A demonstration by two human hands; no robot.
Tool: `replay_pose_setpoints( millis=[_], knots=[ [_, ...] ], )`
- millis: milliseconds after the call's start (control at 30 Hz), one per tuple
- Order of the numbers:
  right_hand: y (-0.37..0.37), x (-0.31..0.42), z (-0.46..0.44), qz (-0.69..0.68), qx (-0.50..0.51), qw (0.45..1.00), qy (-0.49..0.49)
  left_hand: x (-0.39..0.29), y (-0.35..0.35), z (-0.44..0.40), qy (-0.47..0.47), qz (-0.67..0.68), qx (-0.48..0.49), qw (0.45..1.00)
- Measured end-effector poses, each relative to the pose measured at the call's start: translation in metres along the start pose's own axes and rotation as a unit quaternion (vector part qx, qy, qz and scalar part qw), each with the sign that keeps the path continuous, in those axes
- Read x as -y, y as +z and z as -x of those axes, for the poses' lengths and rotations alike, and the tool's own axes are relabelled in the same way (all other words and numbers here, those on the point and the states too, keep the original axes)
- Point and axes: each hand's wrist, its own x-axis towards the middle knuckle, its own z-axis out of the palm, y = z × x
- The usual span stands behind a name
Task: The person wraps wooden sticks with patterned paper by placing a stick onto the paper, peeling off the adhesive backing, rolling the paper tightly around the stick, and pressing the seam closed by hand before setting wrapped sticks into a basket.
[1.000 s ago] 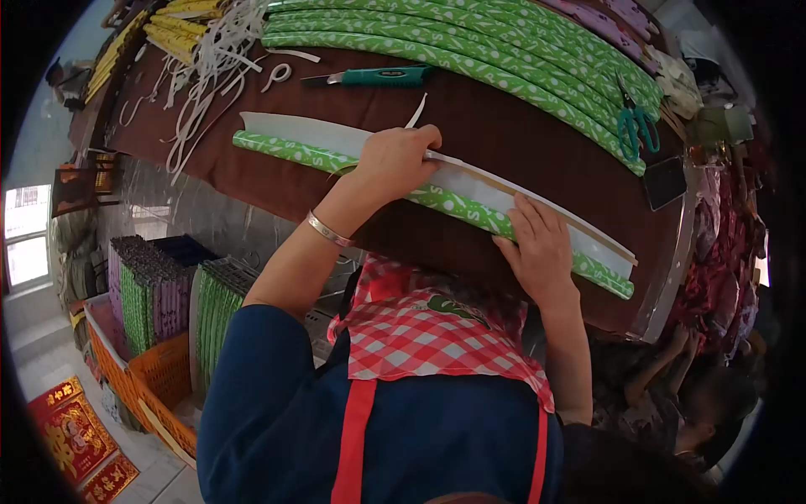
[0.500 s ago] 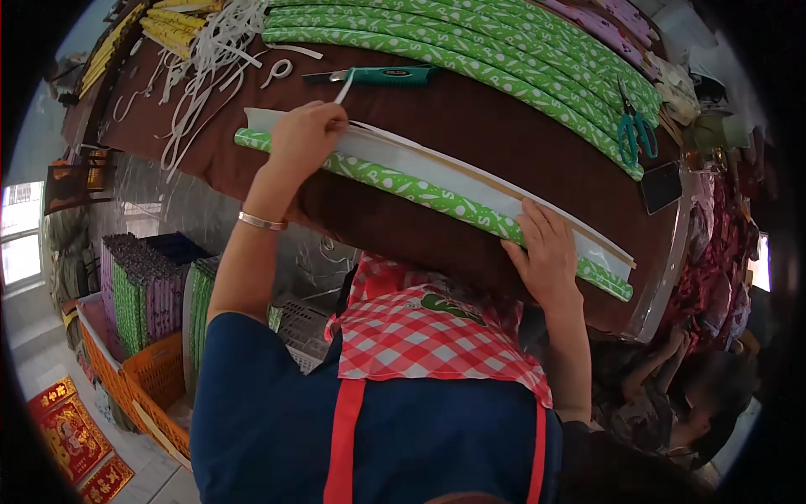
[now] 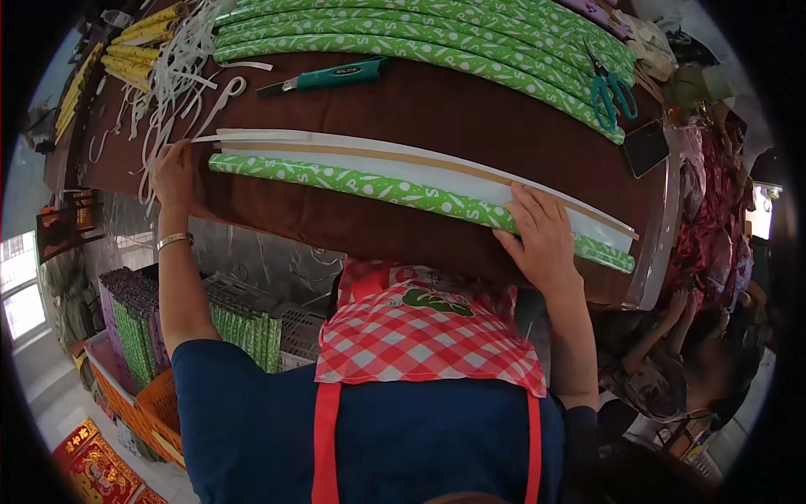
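A long green patterned roll [image 3: 353,181] lies across the brown tabletop [image 3: 336,109], with its white inner sheet laid open behind it. A tan strip [image 3: 378,154] runs along that sheet. Past the roll's left end, my left hand [image 3: 173,175] is closed on the end of a thin white strip [image 3: 206,139]. My right hand [image 3: 539,231] rests on the right part of the roll and sheet, fingers spread and pressing down. A green-handled cutter [image 3: 340,75] lies beyond the roll.
Several green rolls [image 3: 403,46] lie at the back, with teal-handled scissors [image 3: 611,97] on them and a phone [image 3: 646,149] beside. White strips [image 3: 180,59] and yellow rolls [image 3: 138,50] are at the back left. An orange crate [image 3: 126,403] stands below left. Another person [image 3: 655,361] is at right.
My left hand has moved left along the sheet to beyond the roll's end, drawing the white strip with it. The tan strip now shows along the whole sheet. My right hand has stayed on the roll.
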Motion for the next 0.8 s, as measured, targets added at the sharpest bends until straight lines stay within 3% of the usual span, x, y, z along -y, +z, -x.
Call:
replay_pose_setpoints(
  millis=[100,167,200,267,333,400,800],
  knots=[
    [0.000,0.000,0.001,-0.004,0.001,1.000,0.004,-0.023,-0.019,-0.006,-0.018,-0.034,0.087,0.996],
    [0.001,0.000,0.000,-0.006,-0.004,1.000,-0.001,-0.048,-0.039,-0.016,0.015,-0.052,-0.069,0.996],
    [0.001,0.000,0.000,-0.006,-0.004,1.000,-0.001,-0.074,-0.059,-0.021,0.056,0.010,-0.105,0.993],
    [0.001,0.001,0.000,-0.007,-0.005,1.000,0.003,-0.137,-0.088,-0.022,0.094,0.204,-0.088,0.971],
    [0.002,0.002,-0.001,-0.004,-0.002,1.000,0.001,-0.191,-0.089,-0.011,0.161,0.391,0.049,0.905],
    [0.002,0.004,-0.002,0.000,0.001,1.000,0.002,-0.224,-0.087,-0.002,0.260,0.366,0.219,0.867],
    [0.004,0.016,-0.011,0.002,0.010,1.000,0.003,-0.207,-0.052,-0.022,0.247,0.186,0.301,0.902]
  ],
)
